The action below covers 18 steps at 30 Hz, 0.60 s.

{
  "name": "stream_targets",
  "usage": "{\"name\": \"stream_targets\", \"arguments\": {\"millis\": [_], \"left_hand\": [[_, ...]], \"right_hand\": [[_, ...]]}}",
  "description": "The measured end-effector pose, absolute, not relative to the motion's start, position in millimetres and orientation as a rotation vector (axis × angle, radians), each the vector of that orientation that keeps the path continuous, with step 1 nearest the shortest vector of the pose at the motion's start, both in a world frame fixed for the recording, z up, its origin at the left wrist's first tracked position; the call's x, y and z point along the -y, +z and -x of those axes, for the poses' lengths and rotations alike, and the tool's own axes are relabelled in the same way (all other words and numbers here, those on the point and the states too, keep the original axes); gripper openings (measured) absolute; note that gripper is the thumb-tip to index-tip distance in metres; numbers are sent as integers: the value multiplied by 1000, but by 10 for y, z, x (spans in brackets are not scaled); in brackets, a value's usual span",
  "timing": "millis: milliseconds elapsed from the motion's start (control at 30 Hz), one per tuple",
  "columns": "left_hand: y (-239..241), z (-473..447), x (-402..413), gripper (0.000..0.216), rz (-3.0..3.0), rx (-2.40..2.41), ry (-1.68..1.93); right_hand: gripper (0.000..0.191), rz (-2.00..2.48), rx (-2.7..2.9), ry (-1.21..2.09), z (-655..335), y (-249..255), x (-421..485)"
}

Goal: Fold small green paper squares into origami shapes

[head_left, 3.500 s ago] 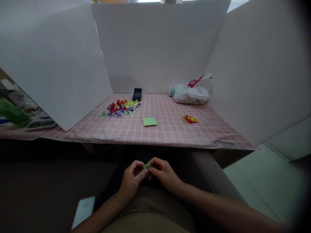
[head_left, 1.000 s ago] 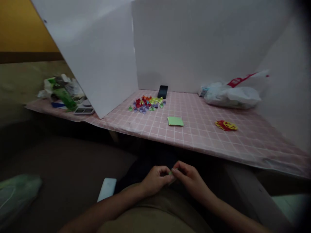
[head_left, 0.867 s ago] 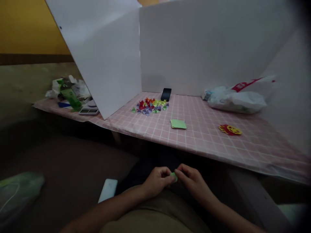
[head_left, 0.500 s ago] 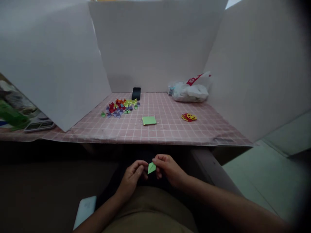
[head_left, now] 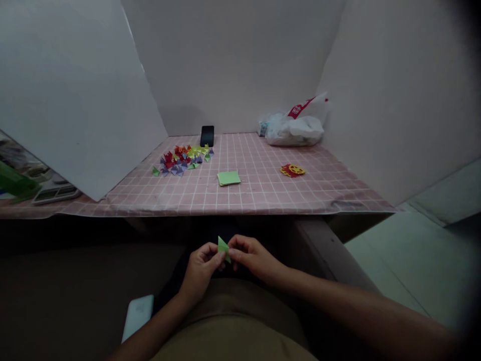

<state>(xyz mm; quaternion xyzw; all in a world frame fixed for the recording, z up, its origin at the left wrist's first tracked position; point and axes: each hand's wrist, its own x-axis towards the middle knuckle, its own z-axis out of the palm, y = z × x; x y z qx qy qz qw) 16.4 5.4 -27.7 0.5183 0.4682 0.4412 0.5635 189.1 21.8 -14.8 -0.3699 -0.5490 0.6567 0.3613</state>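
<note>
A small folded piece of green paper (head_left: 222, 245) is pinched between my two hands, above my lap and below the table's front edge. My left hand (head_left: 203, 265) grips its lower left side with thumb and fingers. On the other side, the thumb and fingertips of my right hand (head_left: 250, 254) hold its right edge. A stack of green paper sheets (head_left: 229, 178) lies on the table in front of me. Left of the stack sits a cluster of small folded paper pieces (head_left: 182, 159) in red, orange, yellow, purple and green.
The table has a pink checked cloth (head_left: 259, 193). Red and yellow cut-outs (head_left: 292, 170) lie right of the stack. A black phone (head_left: 207, 136) and a white plastic bag (head_left: 295, 130) are at the back. White panels (head_left: 240, 65) surround the table. A white device (head_left: 138, 316) lies beside my left forearm.
The green paper has turned from a diamond facing me to a narrower, steeper shape. My left fingers have closed on it, and the hands have shifted slightly left. The view has tilted a little.
</note>
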Motion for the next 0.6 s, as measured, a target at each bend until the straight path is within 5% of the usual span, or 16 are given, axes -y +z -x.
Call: {"name": "stream_targets", "arguments": {"millis": [600], "left_hand": [[-303, -175, -44, 18, -1119, -1053, 1017]], "right_hand": [[27, 1007, 1195, 1787, -1873, -160, -184]]}}
